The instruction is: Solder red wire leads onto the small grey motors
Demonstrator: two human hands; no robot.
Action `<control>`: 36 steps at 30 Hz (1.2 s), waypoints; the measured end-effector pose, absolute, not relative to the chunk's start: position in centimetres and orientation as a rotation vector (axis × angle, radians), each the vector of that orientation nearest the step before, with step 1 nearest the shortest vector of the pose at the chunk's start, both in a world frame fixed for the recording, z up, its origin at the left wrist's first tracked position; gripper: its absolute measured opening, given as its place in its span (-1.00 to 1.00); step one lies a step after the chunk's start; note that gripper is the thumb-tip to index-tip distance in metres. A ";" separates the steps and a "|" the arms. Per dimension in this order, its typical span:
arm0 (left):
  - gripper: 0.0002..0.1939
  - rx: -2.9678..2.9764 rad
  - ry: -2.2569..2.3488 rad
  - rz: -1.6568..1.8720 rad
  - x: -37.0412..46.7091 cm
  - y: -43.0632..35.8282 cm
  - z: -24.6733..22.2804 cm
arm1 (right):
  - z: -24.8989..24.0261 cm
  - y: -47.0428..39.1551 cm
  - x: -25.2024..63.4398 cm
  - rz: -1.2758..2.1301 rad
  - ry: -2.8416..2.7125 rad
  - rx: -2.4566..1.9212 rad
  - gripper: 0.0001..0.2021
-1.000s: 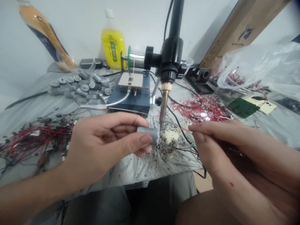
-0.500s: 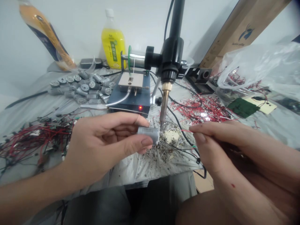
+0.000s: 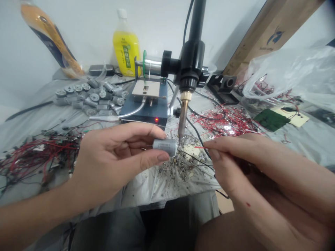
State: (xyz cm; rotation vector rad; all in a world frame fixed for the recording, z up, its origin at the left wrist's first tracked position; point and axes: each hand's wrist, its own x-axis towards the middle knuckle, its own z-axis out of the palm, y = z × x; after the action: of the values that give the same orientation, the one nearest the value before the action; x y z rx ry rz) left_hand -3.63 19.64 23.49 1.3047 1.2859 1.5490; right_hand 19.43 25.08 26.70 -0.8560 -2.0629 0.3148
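- Motor (image 3: 164,146) is sitting pinched between the thumb and curled fingers of my left hand (image 3: 115,164); I am holding its right end just beside the tip of the soldering iron (image 3: 182,120), which is hanging upright from its black stand (image 3: 193,52).
- Wire (image 3: 201,147), thin and red, is poking out from my right hand (image 3: 235,164); thumb and forefinger are pressed together on it, aiming its bare end at the motor's end.
- Solder feeder (image 3: 148,103) is showing a red light behind the work; the spool (image 3: 150,66) is standing above it.
- I am judging that steadiness matters most here; bracing both wrists and meeting wire, terminal and tip at one spot looks wisest, with fingertips kept back from the hot iron.
- Spare motors (image 3: 89,96) are lying in a heap far left; loose red leads (image 3: 225,120) are spreading to the right; solder crumbs are littering the cloth (image 3: 157,188) below.
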 end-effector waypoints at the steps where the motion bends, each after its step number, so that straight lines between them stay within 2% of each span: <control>1: -0.72 1.313 1.284 1.555 -3.6 19.7 23.4 | 26.7 25.1 19.6 0.301 -2.072 -0.854 -0.87; 10: -0.68 1.336 1.286 1.552 -3.7 19.7 23.5 | 25.9 24.3 19.1 0.305 -2.089 -0.902 -0.77; 18: -0.66 1.331 1.298 1.555 -3.8 19.5 23.6 | 25.6 24.5 18.9 0.329 -2.109 -0.894 -0.80; 25: -0.67 1.342 1.314 1.552 -3.8 19.5 23.6 | 24.6 25.4 19.0 0.304 -2.110 -0.739 -0.93; 36: -0.69 1.337 1.317 1.568 -3.6 19.7 23.6 | 24.6 25.3 19.2 0.307 -2.096 -0.731 -0.93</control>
State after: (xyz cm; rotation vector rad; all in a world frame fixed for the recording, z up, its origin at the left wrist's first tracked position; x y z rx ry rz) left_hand -3.59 19.71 23.64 1.3373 1.3167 1.5679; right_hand 19.16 25.34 24.65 -0.7313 -2.0962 0.3073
